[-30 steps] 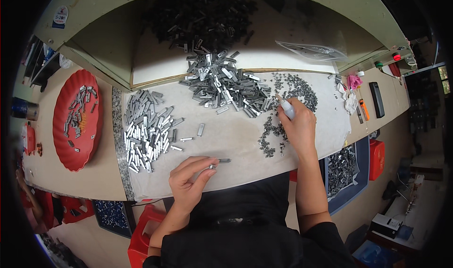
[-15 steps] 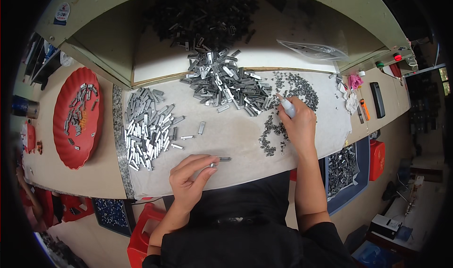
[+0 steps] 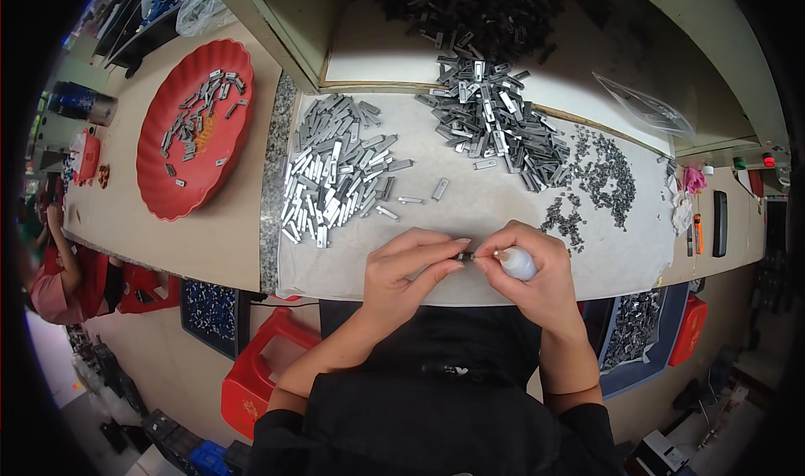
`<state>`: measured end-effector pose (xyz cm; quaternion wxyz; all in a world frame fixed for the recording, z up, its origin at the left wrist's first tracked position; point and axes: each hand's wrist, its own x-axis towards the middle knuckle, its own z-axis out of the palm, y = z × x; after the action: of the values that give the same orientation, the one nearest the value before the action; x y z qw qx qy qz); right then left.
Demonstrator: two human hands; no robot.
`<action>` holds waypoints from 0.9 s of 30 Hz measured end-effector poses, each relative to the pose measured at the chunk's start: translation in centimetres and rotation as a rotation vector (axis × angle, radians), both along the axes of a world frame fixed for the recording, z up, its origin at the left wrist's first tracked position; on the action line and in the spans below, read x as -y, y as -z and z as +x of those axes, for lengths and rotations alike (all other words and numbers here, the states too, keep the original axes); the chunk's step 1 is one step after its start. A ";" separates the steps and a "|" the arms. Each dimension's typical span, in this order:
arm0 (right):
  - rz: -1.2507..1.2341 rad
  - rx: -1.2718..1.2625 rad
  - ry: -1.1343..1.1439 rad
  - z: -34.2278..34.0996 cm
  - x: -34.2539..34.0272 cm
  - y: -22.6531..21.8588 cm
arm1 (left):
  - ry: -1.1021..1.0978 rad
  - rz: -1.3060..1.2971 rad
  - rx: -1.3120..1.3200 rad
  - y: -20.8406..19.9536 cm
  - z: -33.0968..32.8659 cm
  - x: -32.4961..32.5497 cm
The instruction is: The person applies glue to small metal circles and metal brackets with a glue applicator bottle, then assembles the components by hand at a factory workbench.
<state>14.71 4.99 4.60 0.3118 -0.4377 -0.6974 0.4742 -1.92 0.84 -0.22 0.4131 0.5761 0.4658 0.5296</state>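
My left hand (image 3: 411, 266) pinches a small dark metal piece (image 3: 464, 256) between thumb and fingertips, just above the near part of the pale work sheet. Close against it, my right hand (image 3: 541, 279) holds a small white squeeze bottle (image 3: 517, 263) in its curled fingers. The tips of its thumb and index finger meet beside the metal piece; whether they pinch a tiny part there is too small to tell. A pile of slim metal pieces (image 3: 331, 178) lies beyond my left hand. Tiny dark parts (image 3: 608, 178) are scattered beyond my right hand.
A larger heap of metal pieces (image 3: 495, 111) spills from under the shelf. To the left stands a red scalloped tray (image 3: 155, 183) with some pieces in it. A clear plastic bag (image 3: 646, 107) lies at the back right. Below the table's edge are a red stool (image 3: 243, 384) and bins.
My right hand has come left and nearer with the bottle, from the scattered tiny parts to my left hand. The whole view has shifted, so the table appears further right and higher.
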 end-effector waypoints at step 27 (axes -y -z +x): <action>0.128 0.116 -0.107 0.5 -0.7 0.0 | -0.049 0.079 -0.158 0.0 0.9 0.1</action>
<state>15.18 5.67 4.61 0.2725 -0.4057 -0.7654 0.4187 -1.06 0.69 -0.19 0.3389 0.6203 0.4898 0.5103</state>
